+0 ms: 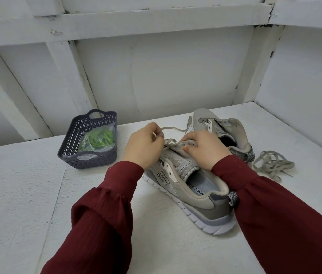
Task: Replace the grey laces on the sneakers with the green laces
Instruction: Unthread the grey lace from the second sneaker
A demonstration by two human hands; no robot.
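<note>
Both hands at work on the grey lace of the near sneaker

The left hand [146, 146] has its fingers [156, 133] curled tight, pinching a strand of the grey lace [173, 127] — the strand runs away from the fingertips and loops up toward the far sneaker [225, 128]. The right hand [205, 150] curls its fingers [190, 137] over the eyelet front of the near sneaker [195, 194], thumb pressed against the flap, gripping the shoe just beside the left fingertips. That sneaker rests tilted on the white surface [27, 184], heel toward the camera. Well right of the right fingers, a loose grey lace [272, 165] lies in a heap beside the far sneaker's heel. The green laces [101, 137] sit in a clear bag inside a dark basket [71, 135] — left of the left fingers, untouched.
</note>
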